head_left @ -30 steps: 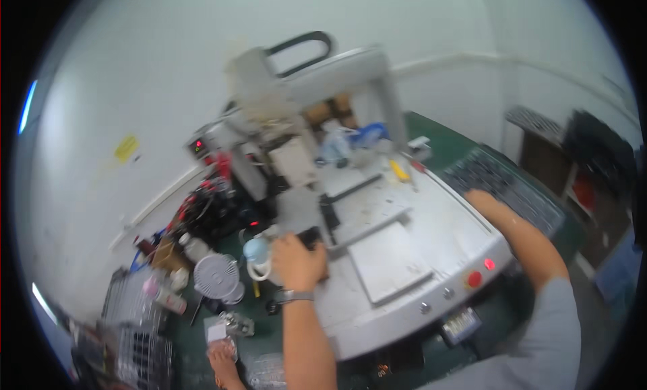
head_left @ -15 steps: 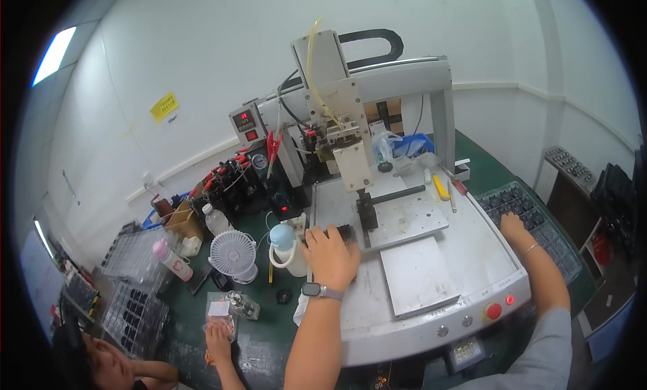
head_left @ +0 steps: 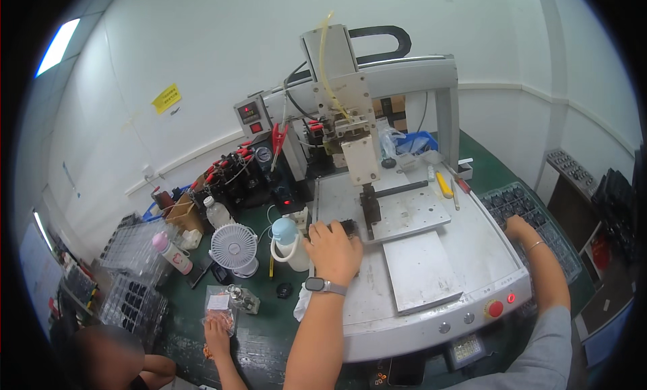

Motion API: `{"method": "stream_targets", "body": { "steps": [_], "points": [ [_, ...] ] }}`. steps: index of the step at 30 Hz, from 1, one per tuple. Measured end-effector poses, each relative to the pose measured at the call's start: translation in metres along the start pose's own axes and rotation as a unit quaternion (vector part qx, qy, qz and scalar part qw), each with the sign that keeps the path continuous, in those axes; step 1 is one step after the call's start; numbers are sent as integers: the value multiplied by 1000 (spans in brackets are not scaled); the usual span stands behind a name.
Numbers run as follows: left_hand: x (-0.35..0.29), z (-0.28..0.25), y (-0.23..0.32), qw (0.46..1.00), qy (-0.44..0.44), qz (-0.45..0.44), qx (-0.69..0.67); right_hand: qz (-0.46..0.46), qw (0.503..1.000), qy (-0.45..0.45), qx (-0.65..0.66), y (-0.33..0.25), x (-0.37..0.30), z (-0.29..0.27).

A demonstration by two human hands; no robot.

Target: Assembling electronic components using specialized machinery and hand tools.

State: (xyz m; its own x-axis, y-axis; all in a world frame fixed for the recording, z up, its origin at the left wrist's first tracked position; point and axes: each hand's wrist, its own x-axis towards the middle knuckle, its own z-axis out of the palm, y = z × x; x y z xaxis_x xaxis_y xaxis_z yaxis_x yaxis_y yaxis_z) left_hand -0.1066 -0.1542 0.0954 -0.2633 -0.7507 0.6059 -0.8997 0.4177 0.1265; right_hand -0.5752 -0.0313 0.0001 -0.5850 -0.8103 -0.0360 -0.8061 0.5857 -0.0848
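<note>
My left hand (head_left: 333, 254), with a grey watch on its wrist, bends over a black part (head_left: 348, 226) at the left side of a white benchtop machine's bed (head_left: 364, 309). The part is mostly hidden under the fingers. To the right of the machine, my right hand (head_left: 520, 229) reaches into a clear tray (head_left: 569, 263) of black parts, fingers drawn together. Whatever lies between them is hidden. Between my hands, the machine's vertical head (head_left: 360, 159) stands over a metal plate with holes (head_left: 418, 218). A bare metal plate (head_left: 423, 272) lies in front of it.
A white bottle with a blue lid (head_left: 286, 236) and a small fan (head_left: 234, 248) stand left of my left hand. A co-worker's hand (head_left: 217, 337) touches a clear bag (head_left: 219, 314). A yellow cutter (head_left: 443, 185) lies on the bed; a red button (head_left: 495, 309) is on its front.
The whole view has shifted slightly. Both my hands stay in about the same places. At lower left, the co-worker's head has turned downward.
</note>
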Motion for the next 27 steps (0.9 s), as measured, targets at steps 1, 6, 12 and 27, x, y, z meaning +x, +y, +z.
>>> {"method": "stream_targets", "body": {
  "steps": [1,6,12,27],
  "points": [
    [-1,0,0,1000,1,0,7,-10,999,14,-28,-4,-3,-3],
    [1,-3,4,1000,-23,-8,0,36,999,-13,38,3,-1,-4],
    [1,-4,5,1000,-28,-9,4,0,1000,-7,26,11,-1,-4],
    [4,-10,16,990,18,16,-139,-62,995,0,72,5,-9,-44]
  ]
}}
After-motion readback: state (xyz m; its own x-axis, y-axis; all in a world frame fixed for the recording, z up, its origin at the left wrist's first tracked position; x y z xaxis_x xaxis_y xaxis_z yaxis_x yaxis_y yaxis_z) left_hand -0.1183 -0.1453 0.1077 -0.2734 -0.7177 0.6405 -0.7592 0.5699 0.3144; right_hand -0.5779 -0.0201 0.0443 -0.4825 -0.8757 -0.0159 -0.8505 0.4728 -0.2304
